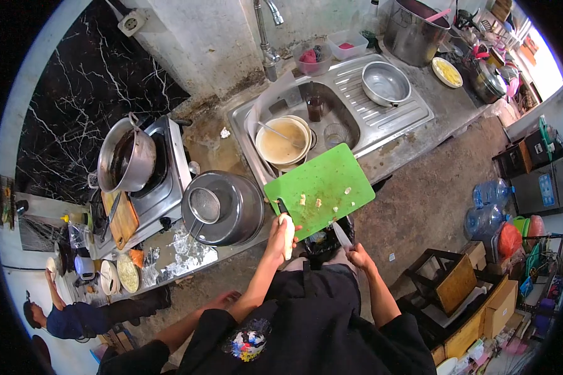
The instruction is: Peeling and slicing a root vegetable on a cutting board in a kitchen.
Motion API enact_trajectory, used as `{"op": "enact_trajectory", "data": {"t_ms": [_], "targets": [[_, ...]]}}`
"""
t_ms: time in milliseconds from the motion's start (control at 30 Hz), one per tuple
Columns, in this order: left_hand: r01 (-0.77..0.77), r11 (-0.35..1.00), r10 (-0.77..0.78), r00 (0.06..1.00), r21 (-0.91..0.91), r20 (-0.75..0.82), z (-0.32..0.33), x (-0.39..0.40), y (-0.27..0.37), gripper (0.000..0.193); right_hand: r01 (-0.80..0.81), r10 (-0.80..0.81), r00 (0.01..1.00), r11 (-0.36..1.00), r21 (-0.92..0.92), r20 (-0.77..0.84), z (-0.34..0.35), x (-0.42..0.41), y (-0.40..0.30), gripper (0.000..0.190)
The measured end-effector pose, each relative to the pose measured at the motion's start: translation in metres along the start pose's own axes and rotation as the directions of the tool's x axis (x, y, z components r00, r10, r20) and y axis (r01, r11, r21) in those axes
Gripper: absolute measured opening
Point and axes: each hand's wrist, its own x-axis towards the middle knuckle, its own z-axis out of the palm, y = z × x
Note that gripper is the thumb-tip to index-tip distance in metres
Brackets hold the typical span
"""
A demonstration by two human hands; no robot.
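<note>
My left hand is closed around a long, pale peeled piece of food, whose exact kind I cannot tell. Its fingers are at the near left edge of a green cutting board, perhaps gripping it too. Several small pale scraps lie on the board, which reaches over the sink's front edge. In my right hand is a knife, its blade pointing up towards the board's near edge. Below that edge, a black bin bag is partly hidden.
Left of the board stands a dark lidded pot with a strainer on top. The steel sink holds a bowl of cloudy liquid. A large pot sits on the stove. Another person's hand is close behind my left arm.
</note>
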Motion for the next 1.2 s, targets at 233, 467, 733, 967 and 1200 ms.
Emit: {"op": "enact_trajectory", "data": {"t_ms": [233,467,733,967,1200], "targets": [[-0.011,1.0,0.011,1.0,0.003,-0.009,0.001,-0.002,-0.001,0.037,0.105,-0.104,0.994,0.992,-0.065,0.016,-0.002,-0.01,0.026,0.011],[-0.029,1.0,0.029,1.0,0.011,-0.004,0.001,-0.001,-0.003,0.038,0.231,-0.227,0.973,0.956,-0.18,0.041,0.009,-0.008,-0.001,0.016],[-0.044,0.999,0.044,0.999,0.003,-0.027,0.002,-0.001,-0.006,0.04,0.357,-0.348,0.934,0.898,-0.257,0.082,0.036,0.033,-0.013,0.03],[-0.027,0.999,0.026,0.999,-0.037,-0.036,0.004,-0.007,-0.001,0.039,0.268,-0.273,0.962,0.95,-0.163,-0.01,0.013,0.008,0.02,0.017],[0.016,0.975,0.02,0.987,-0.222,0.158,0.024,-0.003,0.015,0.041,0.154,-0.195,0.956,0.97,-0.19,-0.218,-0.038,-0.047,-0.01,0.021]]}}
